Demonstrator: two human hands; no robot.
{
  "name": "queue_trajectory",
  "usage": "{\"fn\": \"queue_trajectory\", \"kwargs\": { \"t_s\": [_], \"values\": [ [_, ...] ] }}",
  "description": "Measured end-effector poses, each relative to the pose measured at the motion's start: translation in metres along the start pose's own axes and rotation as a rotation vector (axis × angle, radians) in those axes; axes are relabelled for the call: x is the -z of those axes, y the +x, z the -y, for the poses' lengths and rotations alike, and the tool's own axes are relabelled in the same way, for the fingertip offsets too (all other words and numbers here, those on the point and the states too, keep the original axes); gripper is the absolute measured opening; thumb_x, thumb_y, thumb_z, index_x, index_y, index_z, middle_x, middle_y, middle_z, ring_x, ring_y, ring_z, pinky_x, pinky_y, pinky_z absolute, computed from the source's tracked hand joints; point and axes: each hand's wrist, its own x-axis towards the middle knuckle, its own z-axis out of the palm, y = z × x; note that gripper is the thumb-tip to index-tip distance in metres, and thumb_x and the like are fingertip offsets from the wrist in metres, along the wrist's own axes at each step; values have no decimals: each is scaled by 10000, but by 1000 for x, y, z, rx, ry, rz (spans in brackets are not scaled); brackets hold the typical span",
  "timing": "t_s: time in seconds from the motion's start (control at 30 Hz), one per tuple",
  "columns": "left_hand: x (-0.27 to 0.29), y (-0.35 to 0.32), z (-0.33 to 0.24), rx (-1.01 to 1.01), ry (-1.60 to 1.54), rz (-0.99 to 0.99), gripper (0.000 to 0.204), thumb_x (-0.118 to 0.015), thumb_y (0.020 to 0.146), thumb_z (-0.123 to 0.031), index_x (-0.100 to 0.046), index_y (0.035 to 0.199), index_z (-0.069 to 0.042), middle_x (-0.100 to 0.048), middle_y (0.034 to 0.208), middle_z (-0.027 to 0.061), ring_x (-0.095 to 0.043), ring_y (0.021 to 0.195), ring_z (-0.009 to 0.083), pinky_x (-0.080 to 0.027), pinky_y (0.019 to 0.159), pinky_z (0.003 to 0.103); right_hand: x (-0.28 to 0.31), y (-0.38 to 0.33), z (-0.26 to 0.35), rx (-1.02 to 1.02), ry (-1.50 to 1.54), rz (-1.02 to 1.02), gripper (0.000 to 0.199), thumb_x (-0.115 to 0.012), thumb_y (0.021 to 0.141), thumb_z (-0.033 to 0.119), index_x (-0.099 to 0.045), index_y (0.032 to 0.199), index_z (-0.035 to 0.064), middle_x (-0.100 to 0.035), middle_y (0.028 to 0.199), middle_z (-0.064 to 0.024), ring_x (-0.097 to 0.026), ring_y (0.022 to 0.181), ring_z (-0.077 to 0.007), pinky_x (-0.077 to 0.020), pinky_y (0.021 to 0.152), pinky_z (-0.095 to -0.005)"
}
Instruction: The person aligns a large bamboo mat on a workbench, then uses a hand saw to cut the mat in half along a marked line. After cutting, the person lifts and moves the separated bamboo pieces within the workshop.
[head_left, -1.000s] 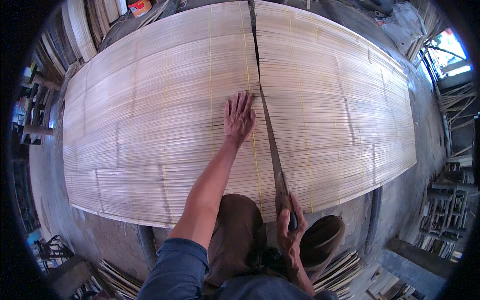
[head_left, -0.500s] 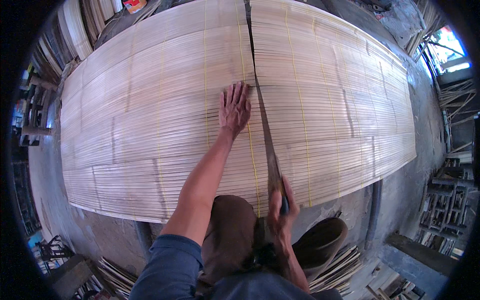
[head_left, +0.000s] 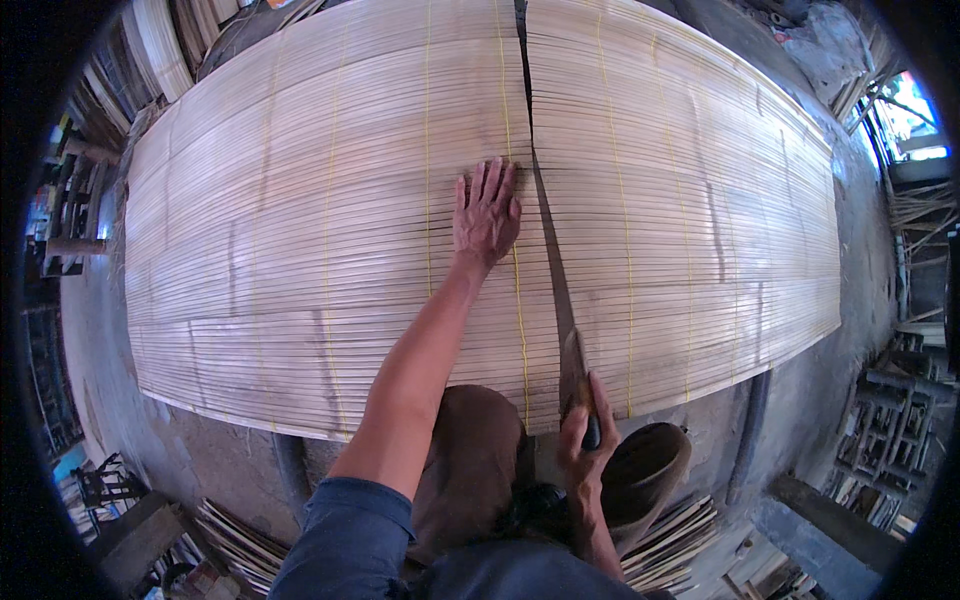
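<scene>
Across the stiff, light bamboo-slat mat point(head_left: 300, 250) I've got my left hand point(head_left: 487, 213) splayed flat beside the cut, right hand point(head_left: 583, 450) wrapped round the saw point(head_left: 560, 300) handle.

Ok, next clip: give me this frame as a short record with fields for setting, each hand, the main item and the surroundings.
setting: workshop, seen from above
main item: wide slat mat bound by yellow strings, with a dark gap down its middle
left hand: flat on the mat, fingers spread, just left of the gap
right hand: gripping the handle of a long blade that lies in the gap
surroundings: stacked slats on the floor below
</scene>
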Motion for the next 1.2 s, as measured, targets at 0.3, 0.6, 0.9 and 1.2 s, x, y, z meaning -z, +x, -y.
{"fn": "queue_trajectory", "kwargs": {
  "t_s": [0.3,0.6,0.9,1.2],
  "values": [
    [-9,-2,3,-11,-57,-19,561,-453,978,-287,-348,1512,-154,-350,1562,84,-283,1460,283,-196,1188,528,-51,105,14,-49,61,98,400,-507,1019,165,-520,1346,-65,-645,1142,-136,-601,1011,-170,-471,905,-270],
    [-6,6,-6,-3,-48,13,557,-402,995,-319,-329,1522,-156,-304,1585,72,-257,1471,275,-166,1199,522,-52,77,-35,108,97,-43,411,-488,1019,172,-512,1343,-80,-640,1203,-169,-596,1071,-191,-459,953,-304],
    [-5,-3,-1,19,24,65,563,-384,1001,-333,-303,1535,-174,-267,1603,58,-225,1484,265,-166,1205,507,11,-25,-9,-7,21,27,476,-520,1011,248,-502,1340,-96,-595,1289,-219,-560,1217,-254,-414,1045,-343],
    [-8,0,-7,10,-64,49,558,-385,1000,-333,-309,1532,-184,-267,1602,48,-226,1483,261,-158,1207,505,-59,117,14,-98,109,22,382,-516,1008,135,-522,1336,-62,-654,1193,-186,-617,1099,-234,-465,940,-306]
  ]
}}
